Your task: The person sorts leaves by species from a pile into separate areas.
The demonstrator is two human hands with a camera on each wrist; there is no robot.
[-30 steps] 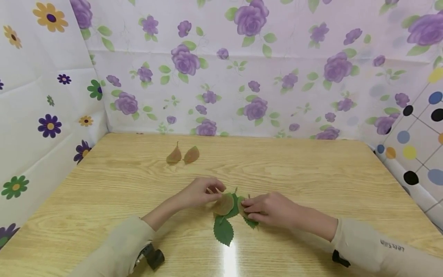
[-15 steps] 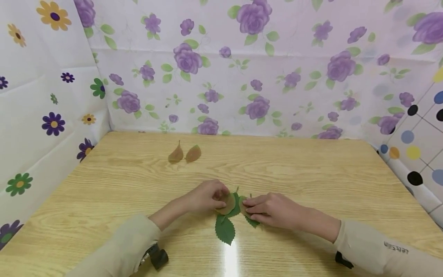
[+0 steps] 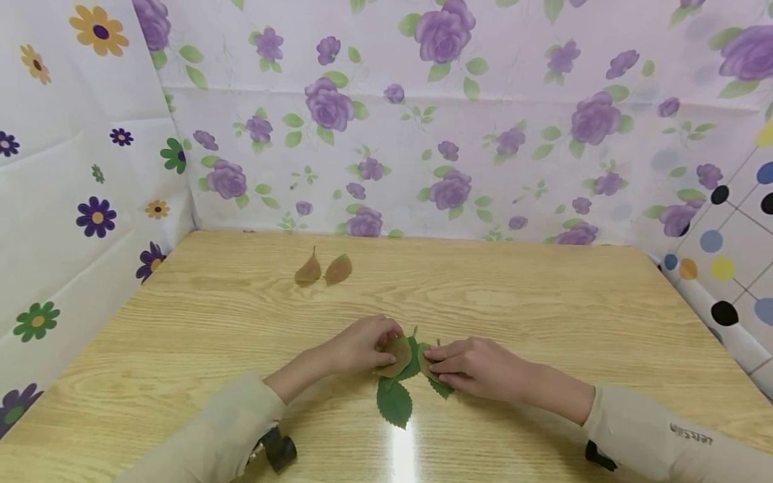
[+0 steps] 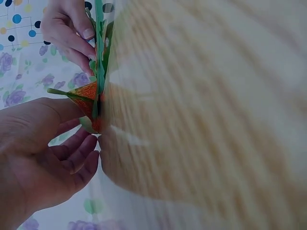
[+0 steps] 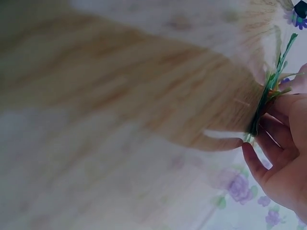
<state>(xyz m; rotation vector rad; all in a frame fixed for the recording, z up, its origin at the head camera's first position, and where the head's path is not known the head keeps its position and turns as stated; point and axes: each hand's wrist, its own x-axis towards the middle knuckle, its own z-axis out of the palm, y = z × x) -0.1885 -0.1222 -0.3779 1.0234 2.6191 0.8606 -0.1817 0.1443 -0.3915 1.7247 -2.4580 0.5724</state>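
My left hand [image 3: 365,345] holds the edge of a reddish-brown leaf [image 3: 400,362] with thumb and curled index finger. That leaf overlaps a green leaf [image 3: 413,365] with a toothed edge. Below them lies another toothed green leaf [image 3: 395,402]. My right hand [image 3: 477,365] rests its fingertips on a second reddish leaf [image 3: 424,362], with a green leaf [image 3: 443,388] partly hidden beneath the fingers. In the left wrist view the held leaf [image 4: 86,98] shows orange-red, tilted up from the table, its stalk pointing out. The right wrist view shows the green leaves [image 5: 268,93] edge-on beside the fingers.
Two more reddish-brown leaves, one with an upright stalk [image 3: 308,270] and one beside it [image 3: 339,269], lie toward the back of the wooden table [image 3: 513,288]. A flowered cloth [image 3: 386,134] hangs behind the table, with patterned sheets on both sides.
My left hand has moved slightly right and closed its thumb and index finger on the reddish leaf's edge. The right hand stays on its leaf. The head view has shifted a little.
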